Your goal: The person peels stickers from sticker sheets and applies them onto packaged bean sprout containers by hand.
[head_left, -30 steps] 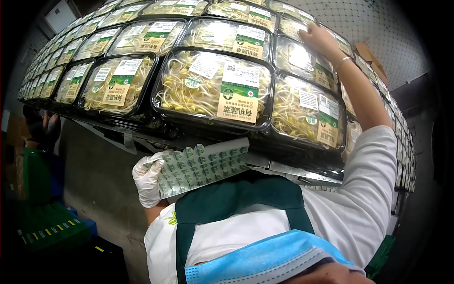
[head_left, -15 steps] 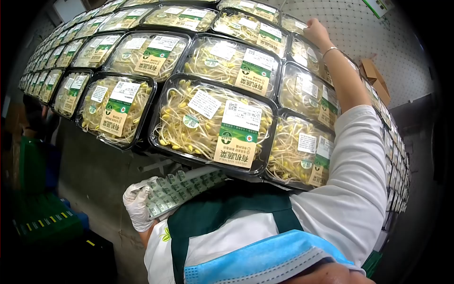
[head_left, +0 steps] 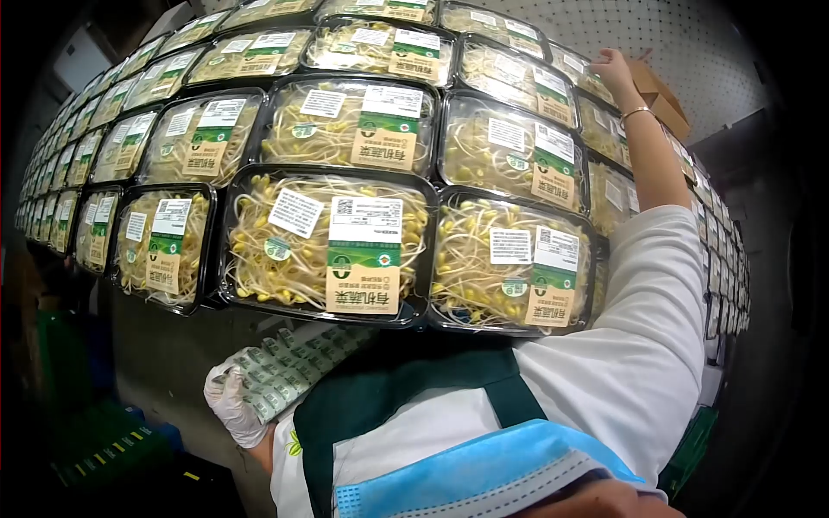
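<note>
My left hand [head_left: 235, 404], in a white glove, grips a sheet of small green-and-white stickers [head_left: 289, 367] low at the left, beside my apron. My right hand [head_left: 614, 76], bare and with a bracelet on the wrist, reaches far across to the upper right. Its bent fingers are at a black plastic tray of sprouts [head_left: 580, 71] under a clear lid; whatever lies between them is hidden. Closest to me are two more lidded sprout trays, one in the middle [head_left: 302, 246] and one to its right [head_left: 492, 250], both with green-and-tan labels.
Rows of similar labelled trays [head_left: 203, 129] spread out to the left, back and right. An open cardboard box [head_left: 658, 99] lies beyond my right hand. Green crates [head_left: 108, 449] stand at the lower left. Across the far side runs a dotted, light-coloured surface [head_left: 708, 73].
The view has shifted, moving the near trays leftward in it. My right hand has moved right, to a tray in the neighbouring column. The left hand keeps its grip on the sticker sheet.
</note>
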Tool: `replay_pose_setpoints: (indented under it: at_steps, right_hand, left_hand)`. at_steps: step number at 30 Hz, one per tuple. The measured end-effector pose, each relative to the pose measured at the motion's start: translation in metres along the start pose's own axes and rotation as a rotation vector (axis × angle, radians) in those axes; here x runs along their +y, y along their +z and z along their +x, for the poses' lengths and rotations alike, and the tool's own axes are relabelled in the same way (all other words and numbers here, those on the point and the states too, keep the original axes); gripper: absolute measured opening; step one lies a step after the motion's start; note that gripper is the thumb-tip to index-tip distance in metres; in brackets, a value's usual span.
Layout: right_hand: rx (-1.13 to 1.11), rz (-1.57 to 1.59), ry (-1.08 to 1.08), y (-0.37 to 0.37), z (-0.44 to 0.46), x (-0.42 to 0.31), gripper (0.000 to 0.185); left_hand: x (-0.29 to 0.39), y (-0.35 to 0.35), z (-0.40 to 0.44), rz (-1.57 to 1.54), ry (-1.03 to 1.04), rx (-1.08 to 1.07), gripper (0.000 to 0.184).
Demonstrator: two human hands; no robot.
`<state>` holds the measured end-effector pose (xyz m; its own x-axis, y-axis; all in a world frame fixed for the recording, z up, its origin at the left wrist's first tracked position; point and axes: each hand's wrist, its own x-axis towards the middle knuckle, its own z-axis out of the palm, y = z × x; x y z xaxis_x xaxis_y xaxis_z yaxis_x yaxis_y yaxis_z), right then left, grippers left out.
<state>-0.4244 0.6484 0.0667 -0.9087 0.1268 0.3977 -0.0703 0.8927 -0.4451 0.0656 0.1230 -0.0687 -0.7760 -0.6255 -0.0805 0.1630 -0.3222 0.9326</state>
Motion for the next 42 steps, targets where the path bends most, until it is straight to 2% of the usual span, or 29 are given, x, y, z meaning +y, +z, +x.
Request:
replay_pose_setpoints:
  at_steps: [2, 5, 6, 8, 9, 10, 12, 13, 14, 16, 18, 20, 23, 24, 26, 27, 29, 30, 32, 34, 35, 36, 37, 38, 39, 40, 41, 42]
  right_hand:
    - [-0.041, 0.028, -0.082, 0.007, -0.005, -0.003, 0.047]
    - [-0.094, -0.179, -0.249, 0.017, -0.021, -0.012, 0.046]
    - [-0.094, -0.177, -0.249, 0.015, -0.027, -0.015, 0.046]
    - [-0.006, -0.53, -0.232, 0.012, -0.035, -0.018, 0.049]
    - [-0.028, -0.73, -0.125, 0.0, -0.036, -0.018, 0.052]
    - [-0.009, -0.781, -0.027, -0.008, -0.029, -0.003, 0.052]
    - [-0.086, -0.394, 0.127, -0.032, -0.029, 0.009, 0.056]
    - [-0.142, -0.167, 0.138, -0.042, -0.037, 0.008, 0.063]
    - [-0.159, 0.108, 0.06, -0.051, -0.055, 0.012, 0.064]
    - [-0.281, 0.45, 0.032, -0.056, -0.099, -0.011, 0.06]
    - [-0.357, 0.468, -0.018, -0.055, -0.126, -0.017, 0.056]
    - [-0.274, 0.399, -0.098, -0.043, -0.137, -0.017, 0.047]
    - [-0.177, 0.066, -0.403, -0.02, -0.137, -0.007, 0.047]
    - [-0.179, 0.07, -0.408, -0.016, -0.135, -0.007, 0.047]
    - [-0.146, -0.17, -0.382, -0.008, -0.131, -0.01, 0.04]
    - [-0.193, -0.279, -0.298, -0.006, -0.12, 0.002, 0.04]
    - [-0.214, -0.329, -0.277, 0.003, -0.103, 0.012, 0.042]
    - [-0.149, -0.368, -0.193, -0.022, -0.106, 0.035, 0.047]
    - [-0.102, -0.505, -0.039, -0.019, -0.118, 0.029, 0.055]
    - [-0.065, -0.492, -0.032, -0.015, -0.135, 0.021, 0.055]
    - [-0.099, -0.497, -0.1, -0.014, -0.115, 0.039, 0.053]
    - [-0.138, -0.502, -0.17, -0.011, -0.095, 0.055, 0.051]
    - [-0.071, -0.606, -0.18, -0.035, -0.109, 0.037, 0.046]
    - [-0.096, -0.581, -0.143, -0.051, -0.101, 0.026, 0.045]
    - [-0.025, -0.386, -0.145, -0.065, -0.104, 0.015, 0.046]
    - [0.077, -0.128, -0.307, -0.073, -0.116, -0.001, 0.044]
    - [-0.128, 0.38, -0.47, -0.075, -0.087, 0.024, 0.039]
    - [-0.175, 0.386, -0.613, -0.098, -0.156, -0.03, 0.036]
  left_hand:
    - [0.005, 0.005, -0.002, 0.002, -0.007, -0.009, 0.012]
    - [0.004, 0.008, -0.001, -0.016, -0.001, -0.038, 0.013]
    - [0.003, 0.007, -0.001, -0.036, 0.011, -0.051, 0.013]
    - [0.003, 0.005, -0.002, -0.024, -0.005, -0.046, 0.013]
    - [0.003, 0.003, -0.003, -0.014, -0.022, -0.046, 0.013]
    - [0.0, -0.002, -0.003, -0.015, -0.02, -0.048, 0.013]
    - [-0.005, -0.012, -0.001, 0.015, 0.007, -0.06, 0.012]
    - [-0.007, -0.016, 0.0, 0.019, 0.005, -0.077, 0.012]
    - [-0.009, -0.018, 0.001, 0.016, 0.017, -0.089, 0.013]
    - [-0.014, -0.02, 0.001, 0.016, 0.037, -0.101, 0.015]
    - [-0.012, -0.017, -0.002, 0.025, 0.048, -0.113, 0.015]
    - [-0.011, -0.013, -0.004, 0.038, 0.062, -0.12, 0.014]
    - [-0.012, -0.011, -0.01, 0.061, 0.09, -0.133, 0.013]
    - [-0.013, -0.011, -0.01, 0.069, 0.096, -0.137, 0.013]
    - [-0.012, -0.014, -0.007, 0.09, 0.12, -0.152, 0.012]
    - [-0.011, -0.014, -0.007, 0.104, 0.13, -0.158, 0.012]
    - [-0.012, -0.014, -0.006, 0.133, 0.15, -0.175, 0.011]
    - [-0.012, -0.001, -0.034, 0.143, 0.172, -0.188, 0.011]
    - [-0.015, -0.005, -0.042, 0.195, 0.14, -0.218, 0.011]
    - [-0.02, 0.005, -0.051, 0.192, 0.17, -0.258, 0.011]
    - [-0.018, 0.016, -0.056, 0.257, 0.229, -0.294, 0.01]
    - [-0.018, 0.029, -0.06, 0.234, 0.261, -0.339, 0.01]
    - [-0.02, 0.041, -0.061, 0.098, 0.274, -0.439, 0.01]
    - [-0.024, 0.046, -0.057, 0.033, 0.248, -0.584, 0.013]
    - [-0.023, 0.061, -0.057, 0.153, 0.326, -0.612, 0.012]
    - [-0.021, 0.077, -0.06, 0.14, 0.238, -0.6, 0.016]
    - [-0.017, 0.098, -0.067, 0.089, 0.14, -0.557, 0.02]
    - [-0.015, 0.108, -0.063, 0.232, 0.357, -0.682, 0.025]
